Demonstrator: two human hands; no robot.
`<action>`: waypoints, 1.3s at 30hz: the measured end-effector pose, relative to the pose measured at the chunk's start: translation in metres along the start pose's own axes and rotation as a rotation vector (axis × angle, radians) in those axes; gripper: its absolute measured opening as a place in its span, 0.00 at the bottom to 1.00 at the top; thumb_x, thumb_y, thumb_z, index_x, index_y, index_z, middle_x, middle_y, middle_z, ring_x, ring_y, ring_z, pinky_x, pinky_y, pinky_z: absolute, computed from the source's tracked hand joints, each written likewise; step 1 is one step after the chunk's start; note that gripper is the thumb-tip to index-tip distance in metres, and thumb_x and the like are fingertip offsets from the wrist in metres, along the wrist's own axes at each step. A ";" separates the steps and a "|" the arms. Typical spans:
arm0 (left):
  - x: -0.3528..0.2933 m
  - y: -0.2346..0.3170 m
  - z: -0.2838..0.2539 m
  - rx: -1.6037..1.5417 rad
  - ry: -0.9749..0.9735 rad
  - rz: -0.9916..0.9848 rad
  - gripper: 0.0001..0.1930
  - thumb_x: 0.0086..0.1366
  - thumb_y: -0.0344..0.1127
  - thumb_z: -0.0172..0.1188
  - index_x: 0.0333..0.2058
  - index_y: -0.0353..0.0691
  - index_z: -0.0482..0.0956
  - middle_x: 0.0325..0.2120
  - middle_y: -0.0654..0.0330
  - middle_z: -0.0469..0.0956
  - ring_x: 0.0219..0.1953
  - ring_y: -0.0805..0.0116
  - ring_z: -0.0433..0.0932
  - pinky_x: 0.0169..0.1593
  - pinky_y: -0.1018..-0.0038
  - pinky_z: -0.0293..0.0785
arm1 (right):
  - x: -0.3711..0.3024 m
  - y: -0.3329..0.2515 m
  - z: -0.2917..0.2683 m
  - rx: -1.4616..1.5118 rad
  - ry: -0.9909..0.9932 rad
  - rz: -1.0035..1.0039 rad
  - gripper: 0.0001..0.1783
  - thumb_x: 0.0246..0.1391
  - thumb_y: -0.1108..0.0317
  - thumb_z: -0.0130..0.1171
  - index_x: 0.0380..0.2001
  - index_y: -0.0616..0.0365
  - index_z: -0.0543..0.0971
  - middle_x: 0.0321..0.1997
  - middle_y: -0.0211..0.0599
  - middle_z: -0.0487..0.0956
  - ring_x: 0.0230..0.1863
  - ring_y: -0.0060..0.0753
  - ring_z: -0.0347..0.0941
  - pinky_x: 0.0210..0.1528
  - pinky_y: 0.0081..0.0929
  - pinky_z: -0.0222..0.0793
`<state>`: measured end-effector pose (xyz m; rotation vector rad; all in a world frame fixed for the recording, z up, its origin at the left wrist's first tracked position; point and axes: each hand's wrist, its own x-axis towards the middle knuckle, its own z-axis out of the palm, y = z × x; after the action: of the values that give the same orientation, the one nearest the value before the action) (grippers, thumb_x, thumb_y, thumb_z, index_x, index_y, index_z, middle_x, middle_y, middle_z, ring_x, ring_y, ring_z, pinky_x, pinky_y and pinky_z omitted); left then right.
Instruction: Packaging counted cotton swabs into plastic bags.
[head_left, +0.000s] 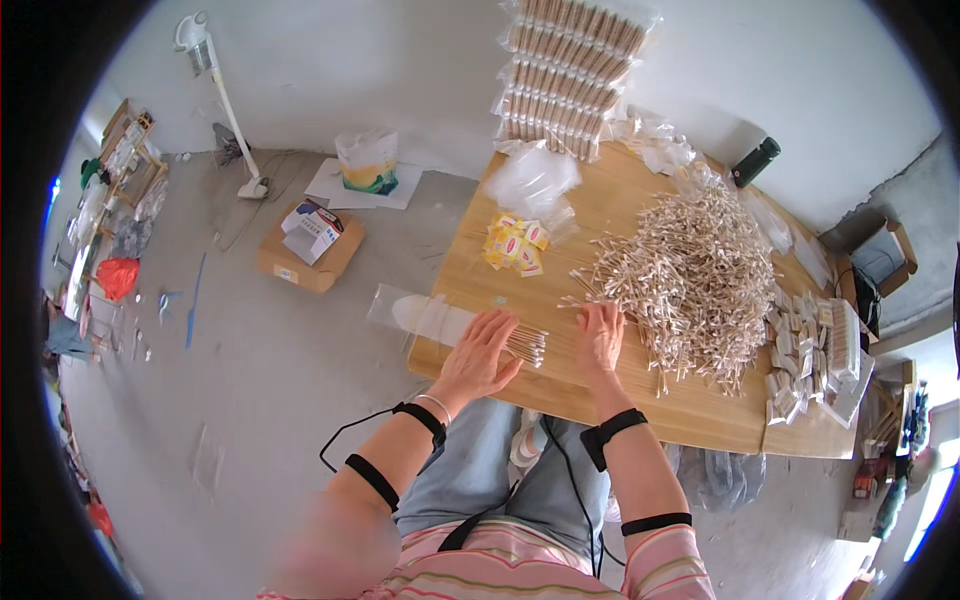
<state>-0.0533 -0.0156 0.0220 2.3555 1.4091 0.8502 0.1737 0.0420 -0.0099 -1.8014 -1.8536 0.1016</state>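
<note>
My left hand (484, 352) rests near the table's front left edge, its fingers and thumb closed about a small row of cotton swabs (527, 345). Their white tips stick out to the right, while the other ends are hidden under the hand. A clear plastic bag (415, 313) lies just left of it and overhangs the edge. My right hand (600, 340) is at the left border of a big heap of loose cotton swabs (700, 270). Its fingers are curled and drawn together at a few swabs, with the fingertips partly hidden.
Yellow packets (516, 243) and clear bags (535, 183) lie farther back on the wooden table (580, 393). Stacked packs of swabs (570, 75) stand behind. A dark bottle (755, 162) is at the back right, small packs (800, 350) at right. A cardboard box (300, 262) sits on the floor.
</note>
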 end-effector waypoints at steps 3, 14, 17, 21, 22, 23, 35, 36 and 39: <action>-0.001 -0.001 0.001 0.028 -0.006 -0.031 0.31 0.59 0.42 0.58 0.57 0.33 0.63 0.57 0.48 0.65 0.63 0.51 0.60 0.67 0.59 0.53 | -0.004 -0.025 0.014 0.066 0.040 -0.119 0.11 0.46 0.70 0.63 0.35 0.52 0.77 0.43 0.36 0.70 0.47 0.46 0.66 0.48 0.41 0.65; -0.004 -0.006 0.007 0.008 0.050 -0.026 0.26 0.58 0.40 0.61 0.51 0.31 0.69 0.55 0.48 0.67 0.61 0.50 0.62 0.65 0.59 0.57 | 0.002 -0.030 0.006 0.131 -0.030 -0.096 0.12 0.47 0.71 0.60 0.38 0.50 0.81 0.44 0.33 0.72 0.49 0.43 0.65 0.51 0.40 0.62; -0.001 -0.004 0.008 0.004 0.068 -0.005 0.25 0.58 0.40 0.62 0.50 0.32 0.69 0.54 0.47 0.67 0.60 0.48 0.63 0.64 0.58 0.59 | 0.006 -0.012 0.006 0.078 0.036 -0.078 0.14 0.47 0.70 0.60 0.40 0.49 0.81 0.44 0.32 0.72 0.49 0.42 0.65 0.51 0.40 0.61; -0.003 -0.005 0.007 0.008 0.075 -0.011 0.25 0.58 0.40 0.62 0.50 0.32 0.69 0.54 0.47 0.68 0.60 0.48 0.63 0.64 0.57 0.59 | 0.005 -0.027 0.006 0.079 -0.006 -0.232 0.11 0.47 0.68 0.61 0.37 0.50 0.80 0.42 0.31 0.73 0.48 0.43 0.65 0.50 0.40 0.62; -0.003 -0.006 0.007 0.009 0.075 -0.010 0.25 0.58 0.40 0.62 0.50 0.32 0.69 0.54 0.47 0.68 0.60 0.48 0.63 0.64 0.57 0.59 | 0.003 -0.033 0.008 0.079 -0.004 -0.232 0.11 0.47 0.68 0.61 0.37 0.50 0.80 0.42 0.31 0.73 0.48 0.43 0.65 0.50 0.40 0.62; -0.002 -0.006 0.009 0.003 0.081 -0.012 0.25 0.58 0.40 0.62 0.50 0.32 0.69 0.54 0.47 0.68 0.59 0.48 0.63 0.64 0.57 0.59 | 0.002 -0.040 0.009 0.099 -0.023 -0.195 0.08 0.47 0.68 0.61 0.34 0.50 0.80 0.41 0.32 0.72 0.47 0.43 0.65 0.49 0.40 0.62; -0.002 -0.004 0.009 -0.023 0.081 -0.041 0.25 0.57 0.40 0.61 0.50 0.32 0.69 0.54 0.48 0.68 0.60 0.49 0.63 0.64 0.59 0.59 | 0.017 -0.012 0.001 0.045 0.052 -0.092 0.05 0.46 0.69 0.61 0.26 0.53 0.75 0.35 0.36 0.73 0.43 0.45 0.68 0.44 0.40 0.65; -0.002 -0.004 0.009 -0.019 0.083 -0.036 0.25 0.57 0.40 0.62 0.50 0.32 0.69 0.54 0.48 0.68 0.60 0.49 0.63 0.64 0.59 0.59 | 0.017 -0.010 0.002 0.112 0.035 -0.135 0.05 0.46 0.69 0.61 0.26 0.53 0.75 0.34 0.36 0.73 0.43 0.44 0.68 0.43 0.40 0.66; -0.004 -0.007 0.008 0.001 0.085 -0.027 0.26 0.57 0.40 0.61 0.50 0.32 0.69 0.53 0.47 0.68 0.60 0.49 0.63 0.64 0.59 0.59 | 0.015 -0.039 0.003 0.160 -0.034 -0.285 0.04 0.45 0.70 0.60 0.26 0.53 0.75 0.32 0.36 0.73 0.42 0.44 0.68 0.43 0.39 0.66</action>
<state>-0.0555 -0.0152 0.0105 2.3207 1.4710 0.9533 0.1379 0.0532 0.0083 -1.4229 -2.0435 0.1697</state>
